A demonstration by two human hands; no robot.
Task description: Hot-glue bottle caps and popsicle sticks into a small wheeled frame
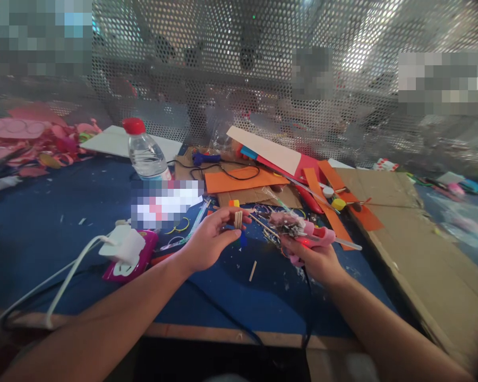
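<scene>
Between the fingertips of my left hand (pixel 213 239) is a small bundle of short wooden sticks (pixel 238 220), held upright above the table. My right hand (pixel 316 257) is wrapped round a pink hot glue gun (pixel 316 236), its nozzle end pointing left towards the sticks. Grey, crusted residue covers the gun's front, a red light glows on its side, and a clear glue stick (pixel 348 244) pokes out of its back. One short loose stick (pixel 253 271) lies on the blue table below the hands. A gap separates the nozzle from the bundle.
A water bottle (pixel 146 154) with a red cap stands back left. A magenta power strip (pixel 148 249) with a white plug and cables lies left. Orange sheets (pixel 242 179), scissors (pixel 177 227) and cardboard (pixel 430 233) are spread around. A perforated metal screen (pixel 223 69) rises behind.
</scene>
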